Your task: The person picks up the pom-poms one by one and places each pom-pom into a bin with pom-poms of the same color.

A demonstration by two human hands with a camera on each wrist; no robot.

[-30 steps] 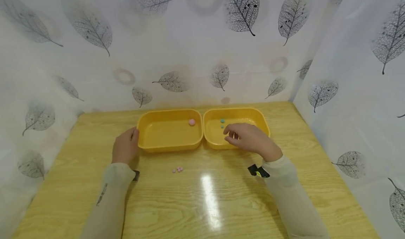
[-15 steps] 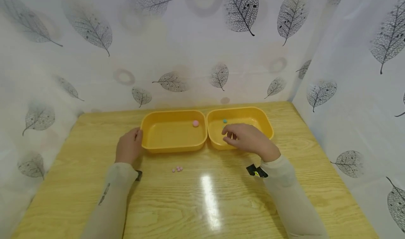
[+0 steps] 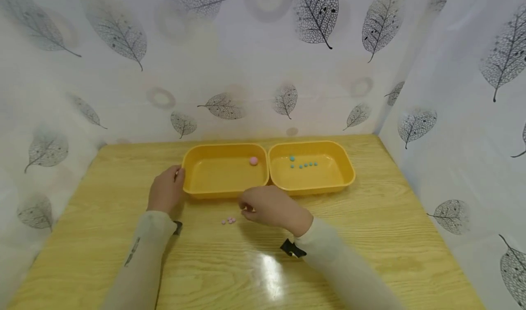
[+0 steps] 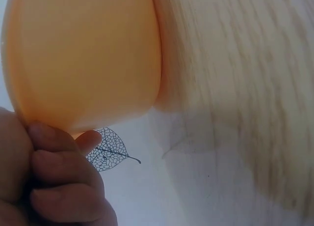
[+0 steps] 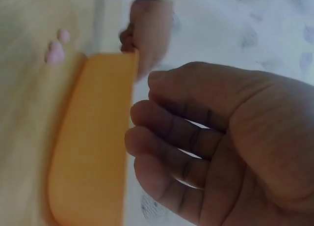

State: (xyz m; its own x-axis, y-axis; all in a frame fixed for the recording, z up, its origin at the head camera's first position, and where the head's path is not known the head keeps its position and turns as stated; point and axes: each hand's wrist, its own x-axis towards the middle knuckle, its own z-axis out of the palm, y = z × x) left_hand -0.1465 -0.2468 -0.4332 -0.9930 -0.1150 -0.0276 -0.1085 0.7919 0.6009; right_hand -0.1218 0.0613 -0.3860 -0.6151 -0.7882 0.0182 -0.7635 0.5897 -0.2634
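Observation:
My left hand grips the left end of the left yellow tray; in the left wrist view its fingers curl at the tray's rim. Inside that tray a pink ball lies near the right end. My right hand hovers in front of where the two trays meet, fingers loosely bent and holding nothing. Just left of it, several small pink balls lie clustered on the table. The right yellow tray holds a larger teal ball and several tiny teal ones.
Both trays stand side by side near the back of the wood-grain table. A white curtain with a leaf print rises behind the table and along its sides.
My right hand has moved left and toward me, from over the right tray to beside the pink balls, uncovering the teal balls. Both trays shifted slightly right earlier, with my left hand at the left one.

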